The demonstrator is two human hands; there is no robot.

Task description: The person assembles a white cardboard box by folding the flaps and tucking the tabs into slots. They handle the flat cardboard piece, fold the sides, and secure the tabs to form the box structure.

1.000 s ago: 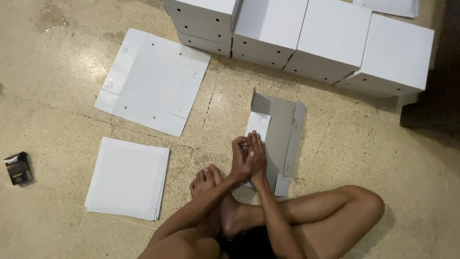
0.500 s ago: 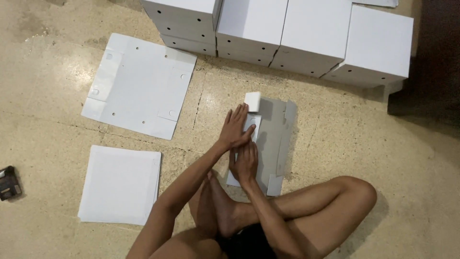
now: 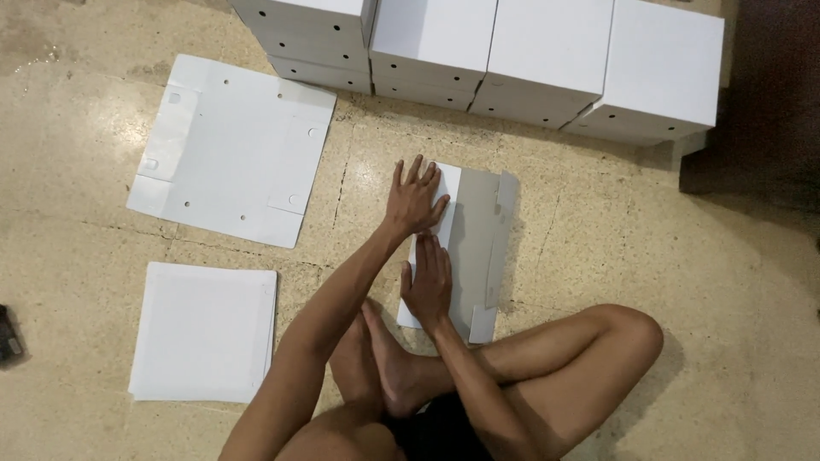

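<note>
I sit cross-legged on a beige stone floor with a partly folded cardboard blank (image 3: 480, 248) in front of me, grey inside with a white flap (image 3: 450, 181). My left hand (image 3: 414, 198) lies flat, fingers spread, on the far end of that white flap. My right hand (image 3: 427, 277) presses flat on the near end of the same flap, just above my feet. Neither hand grips anything.
A flat white blank with punched holes (image 3: 231, 149) lies to the left, and a stack of white sheets (image 3: 205, 329) sits nearer me. A row of assembled white boxes (image 3: 547, 51) lines the far side. A small dark object (image 3: 8, 337) lies at the left edge.
The small white flap that stood up between my fingers now lies folded flat. My left hand has reached forward, and both hands have gone from pinching to pressing palms down.
</note>
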